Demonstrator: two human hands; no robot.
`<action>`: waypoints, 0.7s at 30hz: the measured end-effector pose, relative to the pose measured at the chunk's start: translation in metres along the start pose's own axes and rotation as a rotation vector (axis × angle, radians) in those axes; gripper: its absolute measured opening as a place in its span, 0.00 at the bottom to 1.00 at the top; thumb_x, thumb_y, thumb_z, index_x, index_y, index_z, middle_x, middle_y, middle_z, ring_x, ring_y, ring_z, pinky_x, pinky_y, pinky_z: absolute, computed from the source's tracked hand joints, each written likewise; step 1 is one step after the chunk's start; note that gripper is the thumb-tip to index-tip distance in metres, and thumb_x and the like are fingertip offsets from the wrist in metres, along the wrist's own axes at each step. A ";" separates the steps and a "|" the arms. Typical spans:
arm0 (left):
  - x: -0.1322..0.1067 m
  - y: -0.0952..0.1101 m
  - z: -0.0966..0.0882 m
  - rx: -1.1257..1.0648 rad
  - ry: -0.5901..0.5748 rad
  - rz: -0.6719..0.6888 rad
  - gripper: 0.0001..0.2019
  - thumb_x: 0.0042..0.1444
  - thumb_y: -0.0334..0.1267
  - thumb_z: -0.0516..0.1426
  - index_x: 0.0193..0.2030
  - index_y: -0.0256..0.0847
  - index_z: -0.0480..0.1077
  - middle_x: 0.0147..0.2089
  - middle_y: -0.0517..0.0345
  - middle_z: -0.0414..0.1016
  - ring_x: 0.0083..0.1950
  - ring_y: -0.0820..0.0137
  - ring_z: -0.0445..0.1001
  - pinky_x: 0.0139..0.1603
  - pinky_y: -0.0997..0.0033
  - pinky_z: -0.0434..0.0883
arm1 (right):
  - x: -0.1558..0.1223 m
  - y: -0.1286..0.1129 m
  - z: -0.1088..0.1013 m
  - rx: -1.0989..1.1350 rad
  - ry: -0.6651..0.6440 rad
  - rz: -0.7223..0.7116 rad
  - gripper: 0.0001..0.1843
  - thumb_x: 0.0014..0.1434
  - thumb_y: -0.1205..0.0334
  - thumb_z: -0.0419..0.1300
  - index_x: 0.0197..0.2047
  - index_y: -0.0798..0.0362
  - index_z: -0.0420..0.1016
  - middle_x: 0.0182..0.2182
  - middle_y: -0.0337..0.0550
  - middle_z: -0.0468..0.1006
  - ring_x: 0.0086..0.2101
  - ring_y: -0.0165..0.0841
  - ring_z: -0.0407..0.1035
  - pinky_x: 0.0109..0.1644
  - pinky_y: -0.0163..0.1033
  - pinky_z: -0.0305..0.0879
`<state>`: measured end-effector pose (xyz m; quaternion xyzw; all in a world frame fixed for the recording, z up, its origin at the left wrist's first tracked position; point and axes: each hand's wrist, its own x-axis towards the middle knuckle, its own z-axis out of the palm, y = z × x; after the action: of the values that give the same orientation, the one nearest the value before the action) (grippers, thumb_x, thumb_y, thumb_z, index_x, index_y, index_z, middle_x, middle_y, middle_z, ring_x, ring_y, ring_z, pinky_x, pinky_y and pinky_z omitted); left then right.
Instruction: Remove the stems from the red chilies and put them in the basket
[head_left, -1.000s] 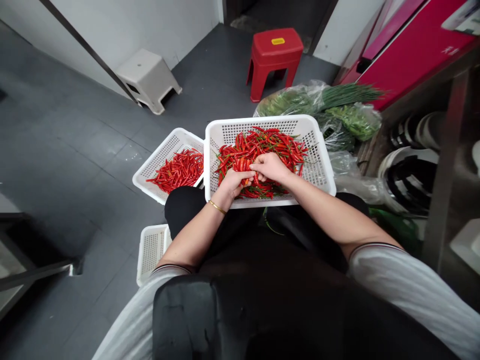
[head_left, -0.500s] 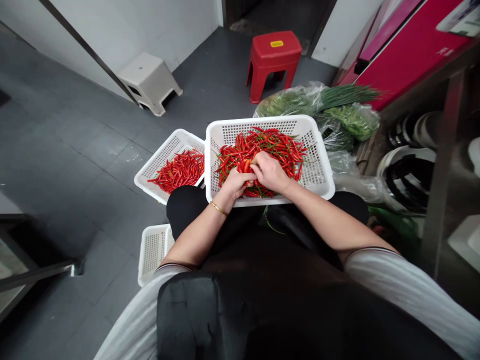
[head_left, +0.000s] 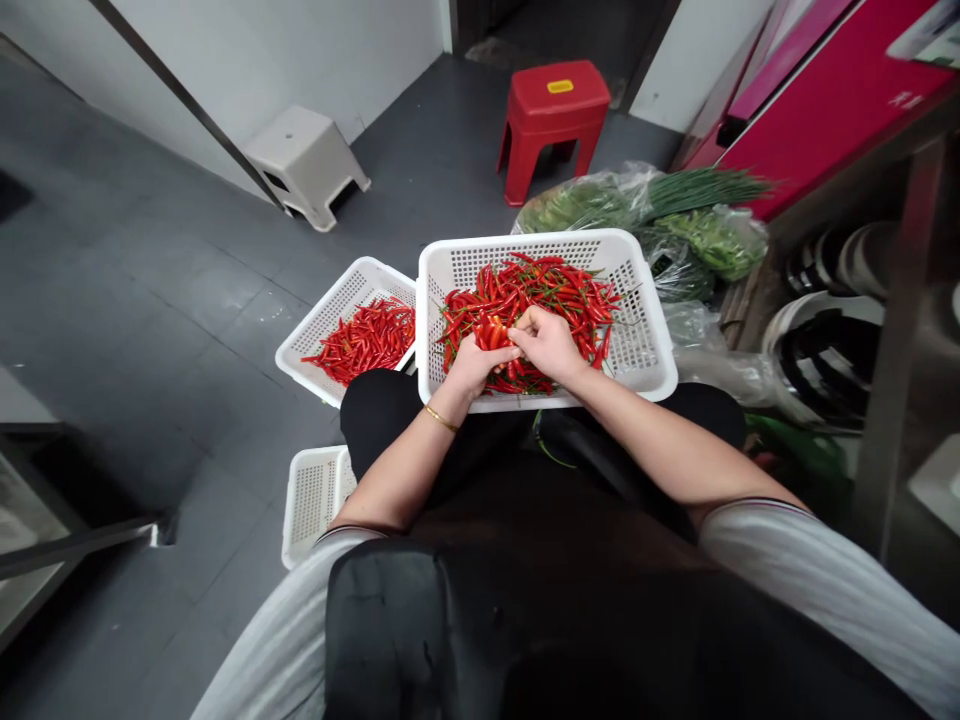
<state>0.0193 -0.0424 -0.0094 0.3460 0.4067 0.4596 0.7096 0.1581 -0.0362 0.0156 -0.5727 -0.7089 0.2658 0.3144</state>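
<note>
A white perforated basket (head_left: pixel 637 380) rests across my lap, holding a heap of red chili peppers (head_left: pixel 570 290) with green stems. Low over that heap, my left hand (head_left: pixel 474 364) is closed around a bunch of chilies (head_left: pixel 491 332). My right hand (head_left: pixel 546 342) is closed in a pinch at the right side of this bunch; what lies between its fingertips is too small to make out. To the left, a second white basket (head_left: pixel 292 352) contains more red chilies (head_left: pixel 364 340), which show hardly any green.
A smaller white basket (head_left: pixel 300 510) sits on the floor at lower left. Ahead are a grey stool (head_left: pixel 304 150) and a red stool (head_left: pixel 559 110). Bagged green vegetables (head_left: pixel 637 205) lie beyond the basket to the right, near a metal shelf post (head_left: pixel 904 330).
My right hand's fingers have shifted slightly at the bunch, and its fingertips show more plainly. My left hand keeps its hold. The whole view has slid a little sideways.
</note>
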 end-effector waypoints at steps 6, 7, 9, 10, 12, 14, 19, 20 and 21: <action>-0.001 -0.001 -0.002 -0.062 -0.026 -0.244 0.17 0.32 0.32 0.69 0.23 0.37 0.62 0.16 0.67 0.63 0.15 0.80 0.60 0.17 0.75 0.56 | 0.008 0.002 -0.031 -0.591 -0.222 -0.371 0.10 0.63 0.65 0.49 0.40 0.58 0.70 0.39 0.56 0.73 0.39 0.41 0.66 0.43 0.43 0.61; 0.000 0.001 -0.002 -0.079 0.015 -0.223 0.17 0.33 0.31 0.69 0.24 0.37 0.63 0.16 0.66 0.64 0.16 0.80 0.60 0.17 0.76 0.57 | 0.010 0.004 -0.038 -0.641 -0.220 -0.298 0.10 0.63 0.65 0.50 0.43 0.59 0.70 0.41 0.58 0.74 0.41 0.41 0.66 0.45 0.44 0.61; 0.004 0.004 -0.002 -0.139 0.146 -0.150 0.17 0.34 0.31 0.68 0.26 0.36 0.64 0.19 0.66 0.66 0.18 0.80 0.62 0.18 0.77 0.57 | 0.011 0.007 -0.046 -0.607 -0.261 -0.105 0.13 0.63 0.60 0.54 0.46 0.58 0.71 0.42 0.56 0.75 0.41 0.41 0.68 0.46 0.44 0.62; 0.007 0.006 -0.001 -0.171 0.215 -0.110 0.17 0.34 0.32 0.68 0.28 0.37 0.64 0.20 0.66 0.67 0.18 0.80 0.63 0.19 0.77 0.58 | 0.009 0.008 -0.045 -0.513 -0.327 -0.029 0.14 0.63 0.56 0.55 0.45 0.57 0.72 0.40 0.53 0.77 0.39 0.40 0.69 0.45 0.43 0.63; 0.010 0.008 0.000 -0.211 0.306 -0.054 0.16 0.36 0.32 0.67 0.29 0.37 0.64 0.21 0.66 0.68 0.19 0.81 0.64 0.19 0.77 0.59 | 0.000 0.008 -0.036 -0.247 -0.485 0.053 0.16 0.64 0.52 0.52 0.40 0.54 0.74 0.32 0.46 0.78 0.34 0.35 0.71 0.42 0.38 0.64; 0.009 0.009 0.003 -0.230 0.334 -0.029 0.15 0.37 0.32 0.67 0.28 0.37 0.64 0.20 0.67 0.67 0.18 0.81 0.63 0.20 0.77 0.59 | -0.012 0.004 -0.021 -0.050 -0.531 0.061 0.19 0.66 0.54 0.48 0.33 0.54 0.74 0.25 0.41 0.77 0.28 0.31 0.70 0.38 0.35 0.65; -0.007 0.014 0.003 -0.220 0.137 -0.234 0.16 0.36 0.31 0.68 0.25 0.36 0.63 0.19 0.65 0.66 0.18 0.79 0.64 0.20 0.77 0.59 | -0.029 -0.005 -0.007 -0.060 -0.439 -0.353 0.18 0.65 0.55 0.47 0.29 0.53 0.71 0.27 0.45 0.77 0.29 0.34 0.70 0.37 0.37 0.64; -0.009 0.019 0.000 -0.202 0.063 -0.283 0.16 0.35 0.31 0.68 0.25 0.35 0.64 0.19 0.64 0.67 0.19 0.79 0.65 0.20 0.76 0.60 | -0.028 -0.005 -0.010 -0.081 -0.463 -0.454 0.19 0.66 0.55 0.47 0.29 0.53 0.71 0.28 0.46 0.77 0.30 0.34 0.71 0.38 0.38 0.64; -0.012 0.025 -0.003 -0.181 0.003 -0.302 0.16 0.35 0.31 0.68 0.25 0.35 0.64 0.19 0.63 0.67 0.19 0.78 0.65 0.20 0.76 0.60 | -0.025 -0.005 -0.014 -0.108 -0.499 -0.529 0.19 0.66 0.55 0.46 0.31 0.52 0.72 0.29 0.47 0.78 0.31 0.35 0.71 0.38 0.38 0.65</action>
<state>0.0040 -0.0442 0.0142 0.2152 0.4122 0.3832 0.7981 0.1696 -0.0613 0.0249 -0.3030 -0.9003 0.2692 0.1590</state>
